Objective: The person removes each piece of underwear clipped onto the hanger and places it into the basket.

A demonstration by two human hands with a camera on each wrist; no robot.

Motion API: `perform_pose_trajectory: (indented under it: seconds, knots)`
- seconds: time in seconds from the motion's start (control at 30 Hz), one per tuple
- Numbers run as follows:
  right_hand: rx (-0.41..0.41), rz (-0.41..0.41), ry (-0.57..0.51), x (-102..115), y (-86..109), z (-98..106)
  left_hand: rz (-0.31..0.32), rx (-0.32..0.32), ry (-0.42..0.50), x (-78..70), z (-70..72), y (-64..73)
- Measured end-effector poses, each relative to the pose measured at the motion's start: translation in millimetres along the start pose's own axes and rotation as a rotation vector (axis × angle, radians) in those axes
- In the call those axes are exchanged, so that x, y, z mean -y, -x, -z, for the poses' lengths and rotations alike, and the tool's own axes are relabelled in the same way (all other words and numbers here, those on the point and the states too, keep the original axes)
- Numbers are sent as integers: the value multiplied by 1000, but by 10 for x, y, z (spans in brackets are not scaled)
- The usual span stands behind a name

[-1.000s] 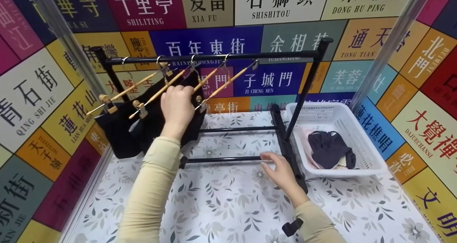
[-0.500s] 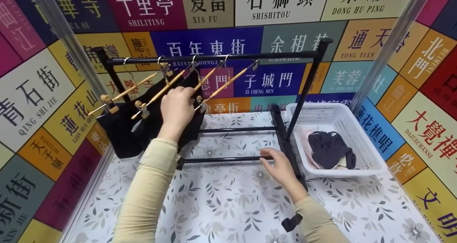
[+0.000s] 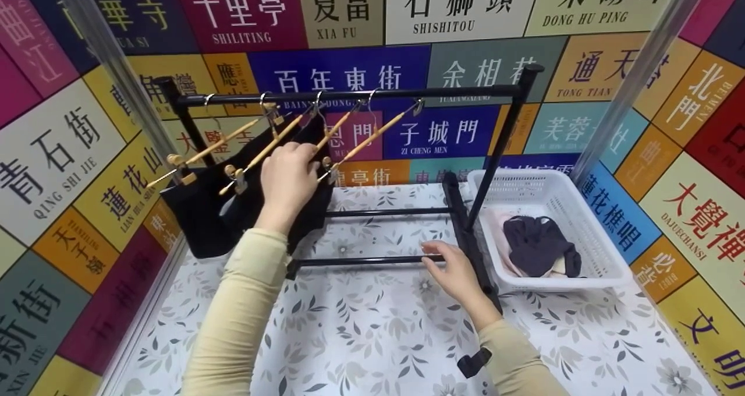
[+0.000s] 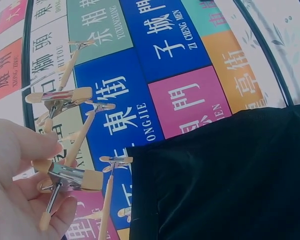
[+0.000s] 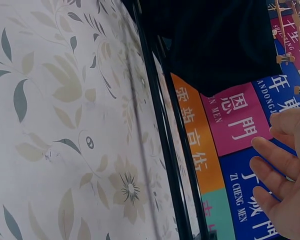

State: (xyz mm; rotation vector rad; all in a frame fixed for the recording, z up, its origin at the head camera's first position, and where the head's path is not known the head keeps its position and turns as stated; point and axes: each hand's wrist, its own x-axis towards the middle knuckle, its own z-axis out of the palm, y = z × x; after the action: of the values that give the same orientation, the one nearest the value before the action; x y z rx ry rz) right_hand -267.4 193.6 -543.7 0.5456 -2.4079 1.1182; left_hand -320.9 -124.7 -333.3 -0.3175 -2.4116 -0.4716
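Observation:
Several wooden clip hangers [image 3: 223, 141] with metal hooks hang from the top bar of a black garment rack [image 3: 442, 93]. Black garments [image 3: 204, 221] hang from them toward the left side. My left hand [image 3: 289, 174] grips the near end of one hanger; in the left wrist view its thumb and fingers curl around the hanger's metal-and-wood clip [image 4: 72, 177]. A black garment [image 4: 225, 175] hangs beside it there. My right hand [image 3: 457, 273] is held low by the rack's right foot, fingers loosely bent and holding nothing, over the near lower bar [image 3: 366, 261].
A white plastic basket [image 3: 614, 262] stands right of the rack, with a dark cloth item [image 3: 538, 247] and pale pink cloth inside. The rack stands on a leaf-patterned white tabletop [image 3: 372, 338]. Walls with coloured lettered panels and clear corner posts [image 3: 634, 70] enclose the table.
The hangers and the left hand stay nearly in place, with only a slight shift of the left forearm. The right hand has barely moved.

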Motion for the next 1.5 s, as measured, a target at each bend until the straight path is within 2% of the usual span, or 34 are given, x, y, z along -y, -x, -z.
perform_pose_trajectory:
  seconds: [0.33, 0.67, 0.9, 1.0, 1.2, 1.37, 1.5]
  knots:
    - [28, -49, -17, 61, -3, -53, 7, 17, 1, 20, 84, 44]
    - [34, -19, -21, 52, 29, -121, -22, 28, 43, 65, 236, 132]
    - [27, -16, -24, 41, 52, -201, -19, 23, 46, 105, 361, 176]
    - [24, 3, -26, 36, 56, -235, -19, -7, 50, 147, 405, 187]
    - [30, 12, -34, 43, 78, -294, -36, -115, 32, 259, 466, 197]
    - [56, -8, -48, 49, 102, -342, 8, -143, -9, 357, 492, 216]
    - [64, -4, -57, 42, 121, -386, 85, -87, -37, 439, 497, 232]
